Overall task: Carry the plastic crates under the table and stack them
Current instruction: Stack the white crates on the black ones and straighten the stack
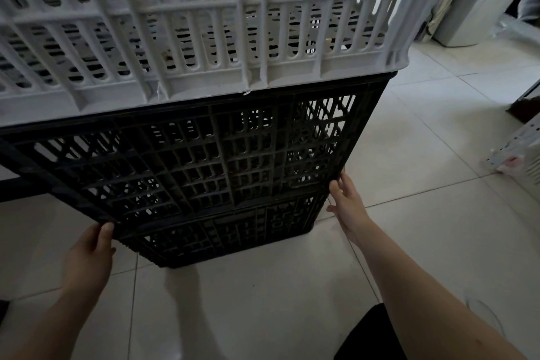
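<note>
A white slatted plastic crate point(204, 32) sits on top of a black lattice crate point(204, 161), filling the upper half of the view. Under it a second black crate point(233, 237) rests on the tiled floor. My left hand point(90, 251) grips the lower left corner of the upper black crate, thumb on its edge. My right hand point(347, 204) lies flat against that crate's lower right corner, fingers spread along its side. The stack leans slightly toward me.
Pale floor tiles point(409, 184) spread to the right and in front. A white appliance point(479, 9) stands at the back right. A white perforated basket point(520, 152) sits at the right edge. A dark bar point(17, 187) runs at the left.
</note>
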{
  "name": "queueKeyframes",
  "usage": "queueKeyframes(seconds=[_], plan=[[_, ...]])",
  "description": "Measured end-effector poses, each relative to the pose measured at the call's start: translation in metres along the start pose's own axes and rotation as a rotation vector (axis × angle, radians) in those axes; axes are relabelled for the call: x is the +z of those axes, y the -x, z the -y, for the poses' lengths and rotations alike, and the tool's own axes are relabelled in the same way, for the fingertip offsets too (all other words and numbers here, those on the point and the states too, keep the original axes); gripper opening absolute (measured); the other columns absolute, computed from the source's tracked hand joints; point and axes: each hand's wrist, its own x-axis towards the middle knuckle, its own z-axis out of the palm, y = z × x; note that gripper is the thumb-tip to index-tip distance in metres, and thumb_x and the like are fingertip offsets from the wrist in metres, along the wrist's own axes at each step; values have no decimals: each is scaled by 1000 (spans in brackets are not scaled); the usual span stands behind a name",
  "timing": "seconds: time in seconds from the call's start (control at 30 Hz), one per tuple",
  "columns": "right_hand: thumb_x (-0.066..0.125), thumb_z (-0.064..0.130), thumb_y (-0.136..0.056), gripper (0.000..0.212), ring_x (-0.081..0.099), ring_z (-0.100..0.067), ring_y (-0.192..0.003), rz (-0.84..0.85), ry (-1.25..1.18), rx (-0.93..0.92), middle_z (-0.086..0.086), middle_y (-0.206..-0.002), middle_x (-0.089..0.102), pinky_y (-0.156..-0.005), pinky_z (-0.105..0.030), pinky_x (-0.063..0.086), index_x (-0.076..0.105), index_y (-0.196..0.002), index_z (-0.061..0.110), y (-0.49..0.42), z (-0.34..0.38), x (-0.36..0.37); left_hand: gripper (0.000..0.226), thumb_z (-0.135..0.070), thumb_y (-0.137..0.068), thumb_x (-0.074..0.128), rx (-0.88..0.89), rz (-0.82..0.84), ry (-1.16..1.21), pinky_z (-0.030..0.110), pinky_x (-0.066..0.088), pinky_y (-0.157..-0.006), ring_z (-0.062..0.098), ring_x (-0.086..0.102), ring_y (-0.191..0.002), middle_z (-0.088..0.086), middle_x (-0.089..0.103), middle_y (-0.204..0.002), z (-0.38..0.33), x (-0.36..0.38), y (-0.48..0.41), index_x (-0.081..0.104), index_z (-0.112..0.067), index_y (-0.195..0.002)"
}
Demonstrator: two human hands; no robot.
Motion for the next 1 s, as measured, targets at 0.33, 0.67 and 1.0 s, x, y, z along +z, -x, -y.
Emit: queueKeyframes(seconds=[0.33, 0.67, 1.0], plan=[[44, 22, -101, 39, 60, -11, -104, -63, -36, 24, 7, -118, 62, -74, -37, 54, 41, -138, 34, -11, -6, 10, 36, -53, -96, 37, 117, -48, -58, 53, 55, -82, 36, 68, -86, 9, 68, -94, -78, -9, 49, 57, -22, -99], [48, 18, -99, 45, 56, -24, -117, -75, -42, 26, -8, -133, 55, -89, -46, 50, 41, -143, 26, -13, -12, 7, 32, -27, -99, 50, 137, -5, -109, 32, 37, -71, 39, 65, -99, 22, 71, -97, -94, -11, 59, 65, 0, -107], [55, 6, -94, 41, 67, 4, -79, -196, 48, -40, 2, -104, 67, -84, -23, 46, 54, -130, 24, -7, -3, 11, 26, -29, -95, 57, 139, -31, -79, 34, 41, -73, 32, 64, -93, 14, 69, -96, -86, -8, 52, 68, -7, -103]])
